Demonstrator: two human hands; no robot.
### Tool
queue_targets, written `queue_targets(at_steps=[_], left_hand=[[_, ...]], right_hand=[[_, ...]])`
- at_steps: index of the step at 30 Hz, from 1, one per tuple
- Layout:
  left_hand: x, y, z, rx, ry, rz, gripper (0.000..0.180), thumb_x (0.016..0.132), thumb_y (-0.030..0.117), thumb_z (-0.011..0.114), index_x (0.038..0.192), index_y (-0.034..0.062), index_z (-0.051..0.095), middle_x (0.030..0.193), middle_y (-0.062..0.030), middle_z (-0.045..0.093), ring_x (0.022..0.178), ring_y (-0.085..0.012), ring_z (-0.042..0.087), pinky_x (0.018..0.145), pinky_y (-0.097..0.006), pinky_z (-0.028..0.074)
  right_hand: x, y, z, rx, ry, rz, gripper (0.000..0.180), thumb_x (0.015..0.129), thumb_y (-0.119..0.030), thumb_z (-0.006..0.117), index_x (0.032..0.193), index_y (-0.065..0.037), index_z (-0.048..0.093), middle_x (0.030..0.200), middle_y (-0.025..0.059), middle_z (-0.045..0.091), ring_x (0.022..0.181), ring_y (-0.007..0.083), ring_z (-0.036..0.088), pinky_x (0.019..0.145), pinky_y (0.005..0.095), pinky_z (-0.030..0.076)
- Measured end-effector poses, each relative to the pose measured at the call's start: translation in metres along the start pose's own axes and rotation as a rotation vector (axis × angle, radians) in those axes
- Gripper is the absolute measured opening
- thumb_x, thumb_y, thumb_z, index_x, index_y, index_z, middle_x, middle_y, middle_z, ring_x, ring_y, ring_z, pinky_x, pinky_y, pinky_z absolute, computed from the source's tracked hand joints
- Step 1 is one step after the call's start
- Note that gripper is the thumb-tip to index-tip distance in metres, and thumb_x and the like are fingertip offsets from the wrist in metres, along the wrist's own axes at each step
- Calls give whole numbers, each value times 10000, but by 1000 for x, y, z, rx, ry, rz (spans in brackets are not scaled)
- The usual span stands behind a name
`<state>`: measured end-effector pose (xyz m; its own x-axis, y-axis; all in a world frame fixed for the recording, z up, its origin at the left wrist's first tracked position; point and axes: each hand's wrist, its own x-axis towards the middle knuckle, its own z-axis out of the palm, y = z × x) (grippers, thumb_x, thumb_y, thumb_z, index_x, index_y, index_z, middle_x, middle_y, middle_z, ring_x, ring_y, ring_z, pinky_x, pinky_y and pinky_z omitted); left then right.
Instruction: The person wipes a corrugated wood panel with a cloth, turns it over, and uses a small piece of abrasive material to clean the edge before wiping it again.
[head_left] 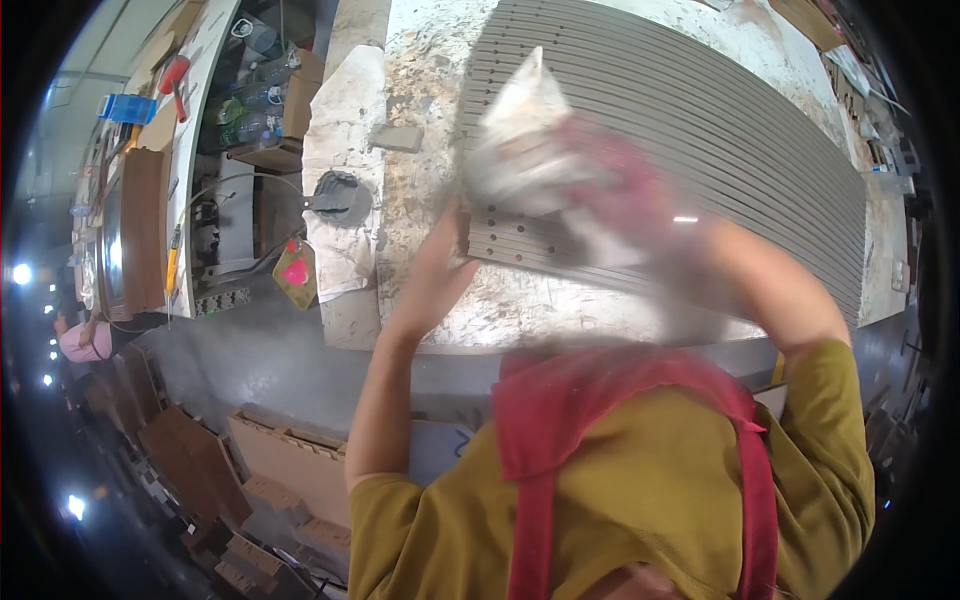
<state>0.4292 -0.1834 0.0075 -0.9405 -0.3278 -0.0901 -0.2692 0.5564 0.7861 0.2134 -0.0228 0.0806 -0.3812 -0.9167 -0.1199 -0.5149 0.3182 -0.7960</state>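
A large grey grooved panel (700, 110), with small dark holes along its left end, lies on the stained white worktable (430, 60). My left hand (440, 265) grips the panel's near left corner, thumb at the near edge and fingers along the left end. Over the panel, my right hand (650, 205) is smeared by motion, with dark red material around it that I cannot make out clearly. A crumpled white rag (530, 130) is bunched in that hand and blurred too. The right fingers themselves are hidden.
Left of the panel are a small flat grey block (397, 138) and a dark round pad (342, 198) on a white cloth (340, 100). Farther left, a shelf holds plastic bottles (250, 110), near a red mallet (174, 75). Cardboard boxes (290, 465) stand below, left of me.
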Motion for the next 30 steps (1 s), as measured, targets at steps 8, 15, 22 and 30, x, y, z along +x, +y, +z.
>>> queue_targets(at_steps=[8,15,22,30], left_hand=[[58,8,17,-765,105,-158,687,969,456,286,1467,1,153,1519,-160,202,1395,-260,222,1135,-376,188],[56,-15,26,-168,166,69,787,931,640,269,1472,74,196,1503,-144,247,1367,-284,268,1129,-422,195],[72,51,19,-416,483,-168,668,979,462,355,1449,4,228,1490,-138,290,1352,-287,299,1130,-402,177],[49,106,79,716,-162,371,1039,627,403,764,1439,8,248,1512,-171,227,1399,-321,209,1115,-496,156]], right_hand=[[-169,114,-75,-465,162,-85,514,766,-179,653,1254,-71,530,1239,165,526,1153,350,500,973,437,403],[18,40,45,-348,186,-389,339,754,-229,603,1064,-94,620,1238,103,553,1156,293,514,941,418,427],[14,33,38,-472,189,-244,388,748,-194,626,1126,-111,595,1216,77,559,1120,266,541,931,388,436],[-357,266,-170,-753,933,720,384,882,-183,512,1247,-62,514,1233,177,519,1165,324,501,1000,419,385]])
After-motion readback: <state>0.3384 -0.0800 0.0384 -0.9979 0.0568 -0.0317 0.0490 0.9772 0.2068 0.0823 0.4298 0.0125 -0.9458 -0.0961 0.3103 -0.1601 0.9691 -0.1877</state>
